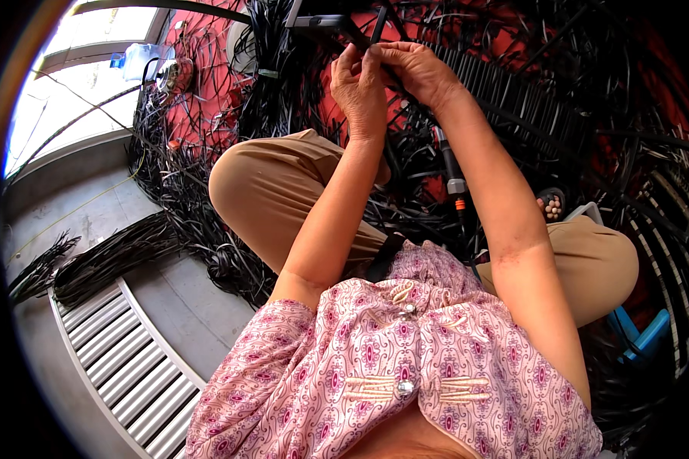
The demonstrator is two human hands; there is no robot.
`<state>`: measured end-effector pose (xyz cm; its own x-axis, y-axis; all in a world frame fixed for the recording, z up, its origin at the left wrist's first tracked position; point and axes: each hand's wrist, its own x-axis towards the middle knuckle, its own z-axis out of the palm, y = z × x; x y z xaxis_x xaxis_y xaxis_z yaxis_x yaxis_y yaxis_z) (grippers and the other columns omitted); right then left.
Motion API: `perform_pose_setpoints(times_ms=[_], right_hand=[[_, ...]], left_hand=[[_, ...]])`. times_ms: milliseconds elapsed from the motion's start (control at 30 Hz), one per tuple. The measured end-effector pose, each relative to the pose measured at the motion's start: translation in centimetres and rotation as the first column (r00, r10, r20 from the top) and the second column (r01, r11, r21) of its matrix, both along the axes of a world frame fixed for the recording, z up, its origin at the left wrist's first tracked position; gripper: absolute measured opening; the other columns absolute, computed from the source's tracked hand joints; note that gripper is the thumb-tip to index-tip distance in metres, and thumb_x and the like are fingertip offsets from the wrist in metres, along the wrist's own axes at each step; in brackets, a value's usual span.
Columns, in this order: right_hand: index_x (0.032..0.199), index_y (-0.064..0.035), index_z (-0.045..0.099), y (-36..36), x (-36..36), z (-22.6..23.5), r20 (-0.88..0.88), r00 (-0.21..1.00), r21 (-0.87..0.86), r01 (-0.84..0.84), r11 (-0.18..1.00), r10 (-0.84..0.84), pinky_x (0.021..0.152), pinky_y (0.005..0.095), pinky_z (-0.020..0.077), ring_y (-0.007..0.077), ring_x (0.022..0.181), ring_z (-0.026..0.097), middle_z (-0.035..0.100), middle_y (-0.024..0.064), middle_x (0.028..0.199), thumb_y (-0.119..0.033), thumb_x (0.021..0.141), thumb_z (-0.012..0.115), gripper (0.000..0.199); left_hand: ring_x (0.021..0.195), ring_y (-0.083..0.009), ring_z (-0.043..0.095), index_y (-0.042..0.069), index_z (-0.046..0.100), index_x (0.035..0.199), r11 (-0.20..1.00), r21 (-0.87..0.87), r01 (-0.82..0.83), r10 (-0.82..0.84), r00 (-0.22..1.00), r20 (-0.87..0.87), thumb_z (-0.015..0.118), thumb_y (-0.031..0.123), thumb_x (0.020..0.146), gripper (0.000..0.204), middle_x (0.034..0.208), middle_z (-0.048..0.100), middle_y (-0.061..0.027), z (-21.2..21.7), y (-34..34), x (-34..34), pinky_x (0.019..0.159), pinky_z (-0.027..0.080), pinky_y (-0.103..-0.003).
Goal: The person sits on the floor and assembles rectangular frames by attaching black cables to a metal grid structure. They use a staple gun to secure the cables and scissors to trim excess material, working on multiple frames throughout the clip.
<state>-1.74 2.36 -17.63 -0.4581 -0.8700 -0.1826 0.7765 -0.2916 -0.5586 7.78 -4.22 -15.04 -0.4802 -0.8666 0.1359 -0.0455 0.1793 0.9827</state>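
My left hand [360, 96] and my right hand [427, 75] meet at the top centre, fingertips pinched close together. Between them is a black flat strip [380, 24], rising above the fingers. Just beyond my left hand is a dark frame [325, 23] with a grey edge, partly cut off by the picture's top. To the right of my right hand lies a black slatted or woven panel [505, 88]. A slim dark corded tool [453, 172] with a grey collar and orange band lies near my right forearm. The exact grip of the fingertips is partly hidden.
Tangled black strips [207, 222] cover much of the red floor covering [207, 115]. At the lower left stands a white slatted piece [122, 352] beside a bundle of strips [115, 256]. A clear water jug [139, 61] is at the upper left; a blue object [643, 336] is at right.
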Motion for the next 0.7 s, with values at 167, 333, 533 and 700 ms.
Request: perform_pose_setpoints(times_ms=[167,333,533,700], right_hand=[[0.099,0.0004,0.069,0.2,-0.4,0.3,-0.073,0.997,0.057,-0.003,0.998,0.007,0.071,0.0243,0.0576,0.0138,0.076,0.069,0.071,0.0073,0.087,-0.011,0.086,0.072,0.017],[0.099,-0.0012,0.07,0.4,-0.7,-0.1,-0.146,0.989,0.092,0.022,0.996,-0.009,0.069,0.021,0.0562,0.0102,0.074,0.068,0.071,0.0055,0.087,-0.012,0.085,0.074,0.018],[0.1,-0.0006,0.07,0.5,-0.1,0.1,-0.109,0.991,0.084,0.086,0.993,-0.077,0.072,0.0213,0.0559,0.011,0.078,0.067,0.071,0.0061,0.088,-0.01,0.084,0.074,0.019],[0.103,-0.0001,0.069,0.4,-0.1,0.3,-0.163,0.98,0.089,0.128,0.988,-0.112,0.074,0.0238,0.056,0.0116,0.078,0.067,0.07,0.006,0.09,-0.009,0.088,0.07,0.018]], left_hand=[[0.078,-0.0099,0.06,-0.005,0.061,0.111,1.0,0.016,0.002,-0.001,0.998,-0.061,0.068,0.018,0.091,0.031,0.096,0.057,-0.0044,-0.1,0.4,-0.2,0.064,0.05,-0.023],[0.071,-0.0056,0.056,-0.002,0.06,0.107,0.988,0.137,0.077,-0.05,0.981,-0.186,0.068,0.018,0.092,0.026,0.092,0.058,-0.0013,1.3,1.2,-0.6,0.061,0.046,-0.02],[0.073,-0.0035,0.053,0.004,0.063,0.103,0.978,0.197,0.064,-0.028,0.982,-0.184,0.068,0.018,0.092,0.019,0.086,0.061,0.0028,0.9,1.2,-0.7,0.061,0.042,-0.019],[0.075,-0.0051,0.055,-0.003,0.061,0.107,0.993,0.108,0.05,-0.036,0.992,-0.124,0.068,0.021,0.092,0.029,0.094,0.056,-0.0019,0.4,0.7,-0.7,0.062,0.047,-0.02]])
